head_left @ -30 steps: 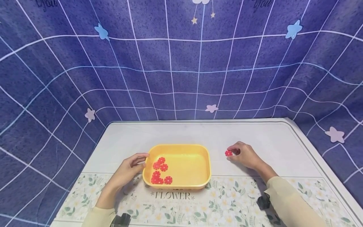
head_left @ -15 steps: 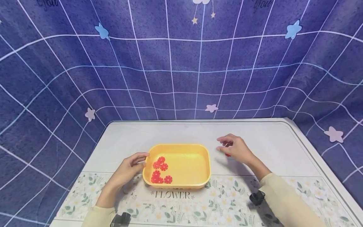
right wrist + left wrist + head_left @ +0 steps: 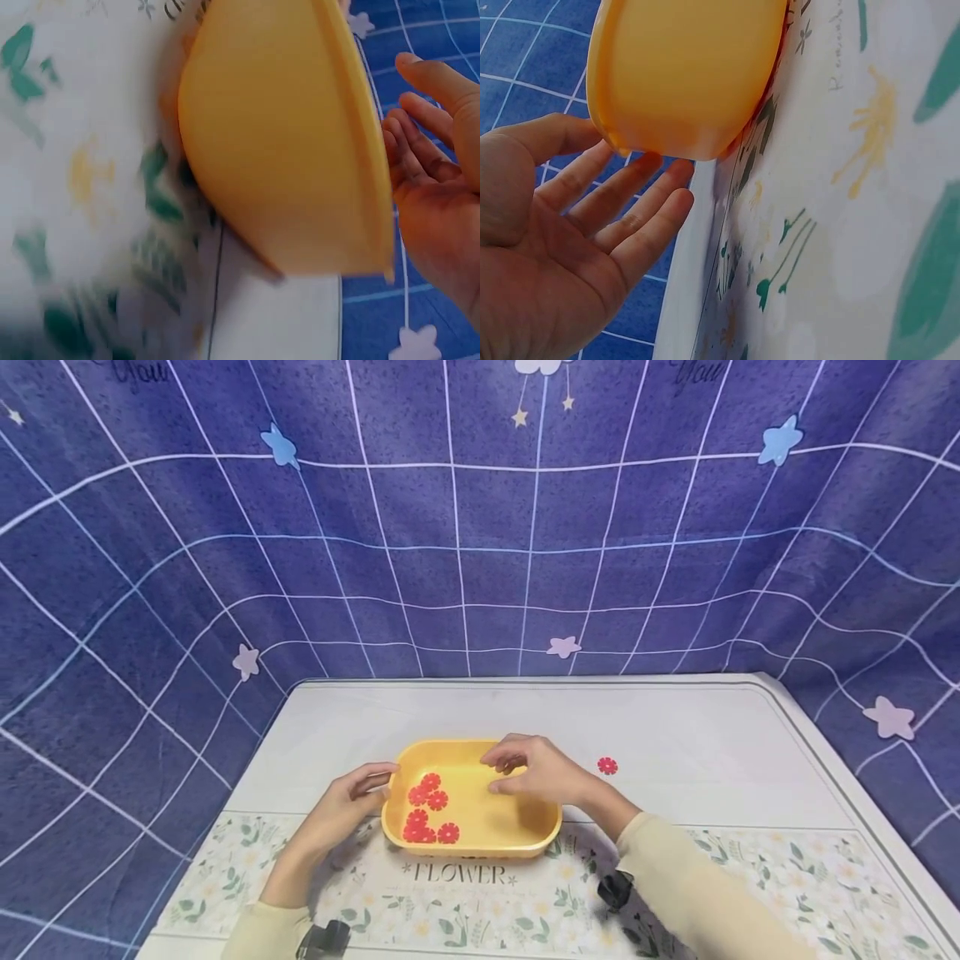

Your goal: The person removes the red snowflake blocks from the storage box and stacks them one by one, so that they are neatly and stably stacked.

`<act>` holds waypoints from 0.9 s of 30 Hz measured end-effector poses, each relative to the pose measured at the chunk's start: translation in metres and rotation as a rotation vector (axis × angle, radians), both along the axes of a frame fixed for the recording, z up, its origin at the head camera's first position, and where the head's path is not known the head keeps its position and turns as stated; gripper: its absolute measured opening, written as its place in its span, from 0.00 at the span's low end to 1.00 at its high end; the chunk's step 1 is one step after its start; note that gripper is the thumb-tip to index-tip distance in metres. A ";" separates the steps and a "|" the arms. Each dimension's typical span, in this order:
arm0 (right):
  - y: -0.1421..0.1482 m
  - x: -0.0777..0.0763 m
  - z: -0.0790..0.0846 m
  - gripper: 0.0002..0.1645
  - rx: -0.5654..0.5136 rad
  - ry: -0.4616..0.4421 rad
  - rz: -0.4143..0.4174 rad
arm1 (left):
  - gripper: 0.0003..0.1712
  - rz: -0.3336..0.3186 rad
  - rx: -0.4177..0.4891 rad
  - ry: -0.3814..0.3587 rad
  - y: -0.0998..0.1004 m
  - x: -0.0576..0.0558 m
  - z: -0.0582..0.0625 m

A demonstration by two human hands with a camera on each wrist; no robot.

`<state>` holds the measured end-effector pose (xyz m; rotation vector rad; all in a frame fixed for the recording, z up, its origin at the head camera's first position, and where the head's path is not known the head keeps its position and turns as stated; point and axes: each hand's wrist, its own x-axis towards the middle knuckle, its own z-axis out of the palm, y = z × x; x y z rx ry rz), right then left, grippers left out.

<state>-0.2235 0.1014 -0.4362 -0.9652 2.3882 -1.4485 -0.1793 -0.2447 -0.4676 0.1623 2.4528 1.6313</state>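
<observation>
A shallow yellow plastic tray (image 3: 480,850) stands on the table, with several red notched discs (image 3: 438,799) lying in its left part. My left hand (image 3: 347,803) is at the tray's left end; in the left wrist view its fairly straight fingers (image 3: 641,221) touch the outer wall near the rim. Above the tray's right half is my right hand (image 3: 542,770), its fingers loosely bent and apart. Nothing shows between them in the right wrist view, where the hand (image 3: 442,180) appears beyond the tray's rim. One single red notched disc (image 3: 607,766) lies on the table right of the tray.
The white table (image 3: 720,735) has a flowered cloth band (image 3: 315,893) across its front, with printed lettering below the tray. A blue gridded curtain (image 3: 495,568) with stars hangs behind the table and along its sides.
My right hand has let go of the red disc, leaving it on the table, and has moved left over the tray. My left hand stays at the tray's left end.
</observation>
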 end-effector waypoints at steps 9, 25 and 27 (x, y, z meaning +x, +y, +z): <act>-0.034 -0.005 -0.016 0.23 0.087 -0.101 0.143 | 0.26 -0.017 -0.013 0.016 0.001 -0.001 0.002; -0.066 -0.006 -0.036 0.18 0.358 -0.015 0.271 | 0.26 -0.035 -0.006 0.009 -0.002 -0.002 -0.002; -0.067 -0.007 -0.036 0.18 0.379 0.022 0.285 | 0.26 -0.040 -0.009 0.017 -0.003 -0.002 -0.001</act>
